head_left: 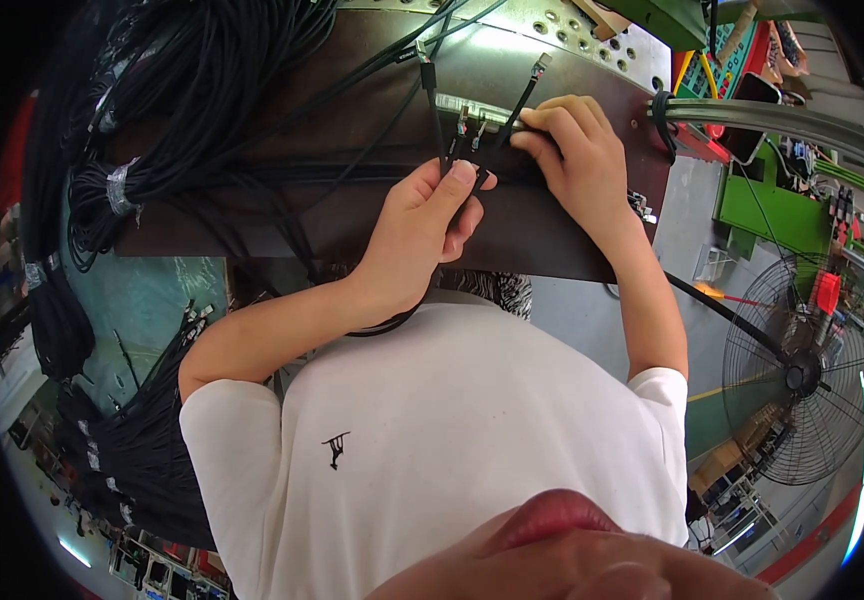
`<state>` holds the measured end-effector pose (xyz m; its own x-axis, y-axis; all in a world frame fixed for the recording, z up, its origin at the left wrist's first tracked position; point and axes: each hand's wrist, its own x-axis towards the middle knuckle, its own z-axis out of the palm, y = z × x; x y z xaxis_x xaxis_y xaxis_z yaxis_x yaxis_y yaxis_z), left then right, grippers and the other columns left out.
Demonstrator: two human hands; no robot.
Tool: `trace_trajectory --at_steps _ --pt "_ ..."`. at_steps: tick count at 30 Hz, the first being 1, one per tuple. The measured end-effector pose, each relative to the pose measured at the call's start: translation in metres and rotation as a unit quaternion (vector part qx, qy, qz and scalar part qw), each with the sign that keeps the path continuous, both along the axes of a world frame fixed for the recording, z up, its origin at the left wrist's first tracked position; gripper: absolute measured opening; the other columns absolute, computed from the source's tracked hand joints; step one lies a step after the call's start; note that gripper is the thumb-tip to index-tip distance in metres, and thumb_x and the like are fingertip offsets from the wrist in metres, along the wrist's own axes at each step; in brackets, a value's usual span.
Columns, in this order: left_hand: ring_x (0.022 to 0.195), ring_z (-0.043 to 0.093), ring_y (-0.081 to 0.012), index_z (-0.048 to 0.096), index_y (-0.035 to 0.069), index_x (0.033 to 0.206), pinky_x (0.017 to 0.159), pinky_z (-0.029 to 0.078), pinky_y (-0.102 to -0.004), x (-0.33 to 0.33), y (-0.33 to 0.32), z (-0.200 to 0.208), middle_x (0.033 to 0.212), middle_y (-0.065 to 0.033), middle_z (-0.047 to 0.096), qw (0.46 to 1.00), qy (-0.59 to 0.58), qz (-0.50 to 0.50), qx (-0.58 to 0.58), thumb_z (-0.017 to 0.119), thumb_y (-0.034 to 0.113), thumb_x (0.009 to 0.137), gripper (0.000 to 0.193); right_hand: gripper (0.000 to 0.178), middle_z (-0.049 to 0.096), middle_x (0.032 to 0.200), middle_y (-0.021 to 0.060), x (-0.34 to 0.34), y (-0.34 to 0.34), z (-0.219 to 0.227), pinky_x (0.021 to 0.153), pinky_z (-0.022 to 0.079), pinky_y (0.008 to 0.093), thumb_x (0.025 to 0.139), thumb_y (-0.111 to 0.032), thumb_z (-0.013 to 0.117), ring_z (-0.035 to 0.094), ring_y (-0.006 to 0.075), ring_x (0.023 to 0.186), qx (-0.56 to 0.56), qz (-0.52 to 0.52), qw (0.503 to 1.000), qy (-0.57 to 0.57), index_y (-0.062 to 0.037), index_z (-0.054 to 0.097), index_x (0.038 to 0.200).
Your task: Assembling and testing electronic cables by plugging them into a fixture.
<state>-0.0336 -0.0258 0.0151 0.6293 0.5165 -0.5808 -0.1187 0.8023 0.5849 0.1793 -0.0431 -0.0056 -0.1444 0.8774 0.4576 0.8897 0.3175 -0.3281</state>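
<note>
My left hand (414,225) is closed around several black cables (432,112), thumb on top, above the front part of a dark brown tabletop (552,245). Bare metal connectors stick up from the cable ends, some short and close to the thumb. Just to the right, my right hand (584,160) has thumb and forefinger pinched at one black cable (523,106) that slants up to a silver connector (542,66). Behind the fingers lies a pale, shiny strip (477,108), partly covered by the cables.
Large coils of black cable (202,80) cover the table's left, one tied with clear wrap (122,188). More cable bundles (152,440) hang at the lower left. A perforated metal plate (552,30) lies at the back. A metal arm (782,112) and a fan (802,372) stand right.
</note>
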Motion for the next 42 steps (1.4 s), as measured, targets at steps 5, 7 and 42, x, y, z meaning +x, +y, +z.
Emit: trace_trajectory --at_steps 5,7,42 --pt "0.054 0.036 -0.0046 0.059 0.005 0.106 0.048 0.028 -0.0196 -0.001 -0.001 0.0 0.066 0.0015 0.047 1.0 0.0 0.004 0.003 0.049 0.032 0.104 0.03 0.021 0.061 0.085 0.0039 0.002 0.006 0.003 0.069 0.05 0.0356 0.081 -0.019 0.074 0.06 0.0248 0.082 0.02 -0.013 0.999 -0.023 -0.0086 0.065 0.097" --pt "0.054 0.035 -0.0047 0.059 0.005 0.106 0.048 0.027 -0.0201 0.002 -0.002 0.005 0.065 0.0019 0.046 1.0 0.008 -0.009 -0.002 0.049 0.033 0.104 0.03 0.021 0.062 0.086 0.0038 -0.007 0.008 0.009 0.067 0.051 0.0354 0.081 -0.017 0.074 0.06 0.0246 0.08 0.105 -0.071 0.992 0.005 -0.0095 0.065 0.099" --pt "0.061 0.041 -0.0054 0.055 0.001 0.126 0.053 0.036 -0.0199 0.003 0.028 0.031 0.073 0.0024 0.046 0.991 -0.033 -0.032 0.128 0.044 0.034 0.105 0.041 0.02 0.067 0.093 0.0088 -0.021 -0.005 0.005 0.074 0.051 0.0372 0.077 0.004 0.069 0.063 0.029 0.085 0.094 -0.086 0.987 0.093 -0.0047 0.062 0.094"
